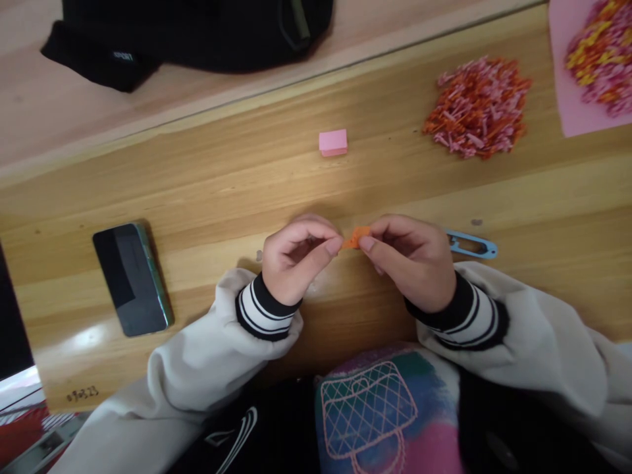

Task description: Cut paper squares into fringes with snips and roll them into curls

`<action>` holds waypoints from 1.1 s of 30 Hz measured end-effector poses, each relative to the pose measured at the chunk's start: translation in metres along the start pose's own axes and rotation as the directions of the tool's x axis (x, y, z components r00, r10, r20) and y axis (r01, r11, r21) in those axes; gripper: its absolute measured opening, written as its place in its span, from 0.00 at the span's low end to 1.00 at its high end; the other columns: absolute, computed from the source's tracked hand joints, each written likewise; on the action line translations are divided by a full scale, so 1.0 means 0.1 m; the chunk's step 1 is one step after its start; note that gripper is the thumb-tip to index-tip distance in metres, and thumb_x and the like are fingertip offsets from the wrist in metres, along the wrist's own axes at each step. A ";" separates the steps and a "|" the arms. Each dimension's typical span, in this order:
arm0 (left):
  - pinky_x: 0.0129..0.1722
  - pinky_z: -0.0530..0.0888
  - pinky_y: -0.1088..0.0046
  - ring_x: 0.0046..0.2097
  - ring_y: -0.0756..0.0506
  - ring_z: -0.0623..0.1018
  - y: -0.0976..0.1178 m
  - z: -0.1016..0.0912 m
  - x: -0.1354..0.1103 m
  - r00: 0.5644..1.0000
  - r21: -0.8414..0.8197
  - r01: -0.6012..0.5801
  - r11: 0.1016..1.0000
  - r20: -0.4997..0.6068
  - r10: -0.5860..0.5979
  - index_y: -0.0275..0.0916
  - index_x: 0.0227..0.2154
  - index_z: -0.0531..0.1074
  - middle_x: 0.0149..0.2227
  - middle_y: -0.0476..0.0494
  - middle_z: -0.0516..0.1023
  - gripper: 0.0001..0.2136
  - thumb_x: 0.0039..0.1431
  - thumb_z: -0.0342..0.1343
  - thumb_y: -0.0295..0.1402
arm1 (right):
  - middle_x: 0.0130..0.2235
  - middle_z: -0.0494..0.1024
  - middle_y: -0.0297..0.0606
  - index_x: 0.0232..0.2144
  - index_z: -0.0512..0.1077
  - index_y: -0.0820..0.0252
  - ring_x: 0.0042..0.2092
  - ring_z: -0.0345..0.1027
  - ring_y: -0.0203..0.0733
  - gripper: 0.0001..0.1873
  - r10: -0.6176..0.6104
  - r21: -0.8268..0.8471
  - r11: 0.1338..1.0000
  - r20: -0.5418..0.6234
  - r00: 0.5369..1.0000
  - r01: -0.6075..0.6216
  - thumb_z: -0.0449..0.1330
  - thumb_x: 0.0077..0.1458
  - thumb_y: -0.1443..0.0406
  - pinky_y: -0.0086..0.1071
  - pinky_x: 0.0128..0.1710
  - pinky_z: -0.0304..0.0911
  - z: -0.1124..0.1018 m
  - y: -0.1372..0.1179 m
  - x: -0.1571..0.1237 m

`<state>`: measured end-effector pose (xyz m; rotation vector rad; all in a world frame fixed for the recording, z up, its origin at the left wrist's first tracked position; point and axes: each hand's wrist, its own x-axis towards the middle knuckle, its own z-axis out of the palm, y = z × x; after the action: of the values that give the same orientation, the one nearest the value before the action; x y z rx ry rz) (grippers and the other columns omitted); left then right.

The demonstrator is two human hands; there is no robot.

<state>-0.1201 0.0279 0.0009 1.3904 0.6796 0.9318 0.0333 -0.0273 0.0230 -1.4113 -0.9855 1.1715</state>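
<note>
The orange piece [356, 237] pointed crosswise, its long axis rising slightly rightward, pinched between the left hand [291, 263] and right hand [419, 260].

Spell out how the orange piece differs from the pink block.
The orange piece is pinched by the left hand and the right hand; the pink block lies untouched on the table. The orange piece looks irregular, partly hidden by fingers; the pink block is neatly rectangular. Both are small.
</note>
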 end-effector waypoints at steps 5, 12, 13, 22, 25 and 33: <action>0.32 0.72 0.73 0.32 0.51 0.74 0.01 0.00 0.01 1.000 0.017 0.008 1.000 0.002 -0.008 0.37 0.29 0.76 0.28 0.46 0.75 0.02 0.55 0.59 0.28 | 0.17 0.64 0.26 0.22 0.69 0.58 0.18 0.54 0.28 0.08 0.012 -0.014 1.000 0.001 1.000 -0.012 0.61 0.50 0.64 0.26 0.16 0.49 0.00 0.00 0.00; 0.32 0.72 0.73 0.31 0.51 0.74 0.05 0.02 0.02 1.000 0.118 0.013 0.993 -0.005 -0.012 0.38 0.28 0.76 0.28 0.46 0.76 0.02 0.55 0.60 0.29 | 0.17 0.65 0.26 0.22 0.69 0.58 0.18 0.54 0.28 0.07 0.002 -0.007 1.000 0.001 1.000 -0.002 0.61 0.51 0.65 0.26 0.16 0.50 0.00 0.01 0.00; 0.32 0.72 0.72 0.31 0.50 0.75 0.05 0.02 0.02 1.000 0.130 0.009 0.991 0.001 -0.009 0.38 0.29 0.76 0.28 0.46 0.76 0.02 0.55 0.60 0.29 | 0.18 0.65 0.26 0.22 0.69 0.58 0.18 0.54 0.28 0.07 -0.003 -0.003 1.000 0.000 1.000 0.003 0.60 0.51 0.66 0.26 0.16 0.50 0.00 0.01 0.00; 0.32 0.74 0.73 0.31 0.50 0.75 0.06 0.03 0.02 0.999 0.172 -0.036 0.984 0.005 0.036 0.38 0.28 0.77 0.26 0.46 0.77 0.05 0.55 0.58 0.25 | 0.17 0.65 0.25 0.21 0.69 0.59 0.18 0.53 0.28 0.07 -0.021 -0.008 1.000 -0.002 1.000 0.021 0.59 0.50 0.69 0.26 0.18 0.54 0.01 0.00 0.00; 0.32 0.74 0.73 0.31 0.50 0.75 0.05 0.03 0.02 0.999 0.172 -0.038 0.984 -0.001 0.039 0.38 0.28 0.78 0.26 0.46 0.77 0.05 0.55 0.58 0.25 | 0.17 0.65 0.25 0.21 0.69 0.59 0.18 0.53 0.28 0.08 -0.023 -0.017 1.000 -0.008 1.000 0.023 0.60 0.50 0.69 0.26 0.18 0.53 0.01 0.00 0.00; 0.33 0.73 0.75 0.33 0.51 0.76 0.02 0.00 -0.01 1.000 0.102 -0.012 0.995 0.003 0.012 0.38 0.31 0.79 0.28 0.46 0.78 0.08 0.59 0.55 0.28 | 0.17 0.65 0.26 0.21 0.69 0.59 0.17 0.53 0.27 0.07 -0.011 0.009 1.000 -0.016 1.000 0.011 0.59 0.50 0.70 0.25 0.16 0.51 0.01 0.00 0.00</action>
<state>-0.1208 0.0271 0.0032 1.4866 0.7262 0.9161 0.0319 -0.0272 0.0233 -1.4049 -0.9742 1.1534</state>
